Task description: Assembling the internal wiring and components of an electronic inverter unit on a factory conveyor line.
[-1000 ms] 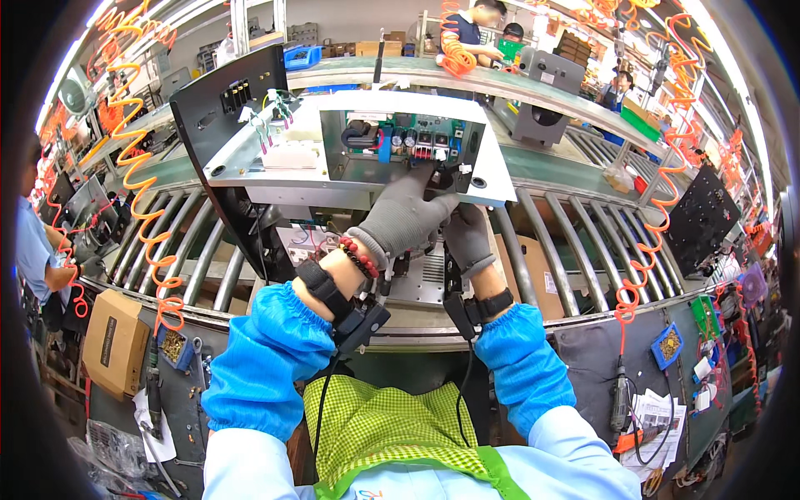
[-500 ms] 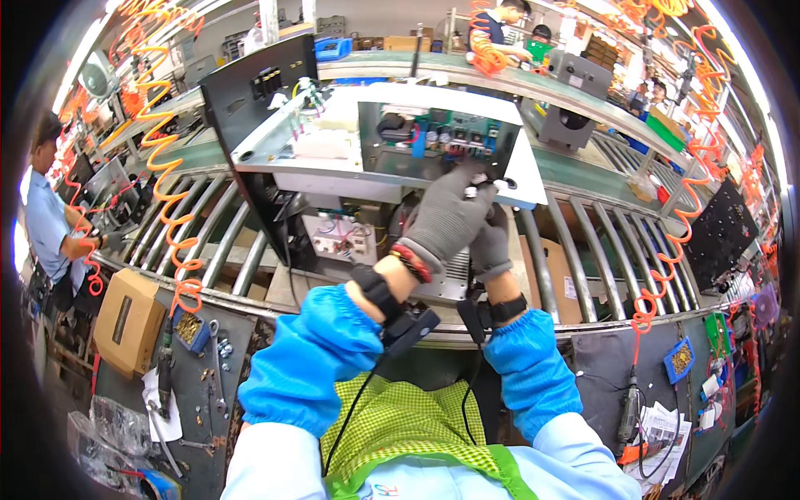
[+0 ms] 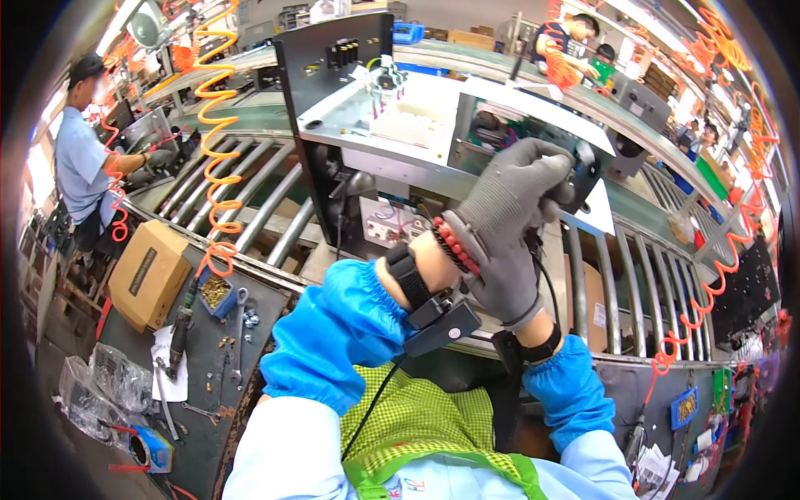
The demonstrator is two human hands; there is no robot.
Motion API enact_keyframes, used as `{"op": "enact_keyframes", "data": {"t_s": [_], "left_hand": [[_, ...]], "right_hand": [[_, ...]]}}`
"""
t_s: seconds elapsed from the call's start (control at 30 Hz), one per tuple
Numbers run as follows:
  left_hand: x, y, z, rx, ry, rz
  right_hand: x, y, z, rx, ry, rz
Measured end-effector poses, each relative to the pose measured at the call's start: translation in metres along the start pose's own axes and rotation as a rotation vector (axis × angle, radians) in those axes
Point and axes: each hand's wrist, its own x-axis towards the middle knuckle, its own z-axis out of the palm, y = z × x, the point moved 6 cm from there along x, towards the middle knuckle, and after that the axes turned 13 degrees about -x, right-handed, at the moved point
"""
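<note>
An open metal chassis [image 3: 400,125] with circuit boards and wiring stands on the roller conveyor [image 3: 250,208] before me. My left hand [image 3: 512,196], in a grey glove with a bead bracelet and a black wrist strap, reaches across and is closed over a black object [image 3: 583,171] at the chassis's right side. My right hand [image 3: 504,287], also gloved, sits just beneath the left one. Its fingers are hidden behind the left hand. A thin black cable [image 3: 543,279] runs down between the two hands.
Orange coiled hoses [image 3: 212,125] hang at left and right. A cardboard box [image 3: 150,271], a small bin of screws [image 3: 217,292] and hand tools lie on the dark bench at lower left. A person in a blue shirt [image 3: 83,162] works at far left; others work at the back.
Both hands have come up and nearer to me, from inside the chassis to its right side. The view has turned, so the chassis now sits further left.
</note>
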Motion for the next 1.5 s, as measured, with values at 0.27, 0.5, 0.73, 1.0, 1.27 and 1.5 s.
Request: {"op": "enact_keyframes", "data": {"t_s": [0.27, 0.5, 0.73, 1.0, 1.27, 1.5], "left_hand": [[-0.100, -0.001, -0.025, 0.654, -0.510, 0.214], [-0.157, 0.025, -0.298, 1.588, 0.702, 0.401], [-0.239, 0.002, -0.239, 0.628, 0.645, 0.063], [-0.364, 0.172, -0.075, 0.213, 0.125, 0.595], [-0.398, 0.230, -0.033, 1.236, 0.459, 1.059], [-0.309, 0.265, -0.098, 1.273, 0.411, 0.953]], "right_hand": [[0.057, 0.013, -0.029, -0.351, 0.203, -0.013], [0.060, 0.041, -0.039, -0.457, 0.278, 0.084], [0.056, 0.044, -0.038, -0.379, 0.272, 0.157], [0.065, 0.030, -0.045, -0.333, 0.198, 0.216], [0.086, -0.014, -0.114, -0.103, 0.174, 0.086], [0.126, -0.038, -0.200, -0.037, 0.202, -0.167]]}}
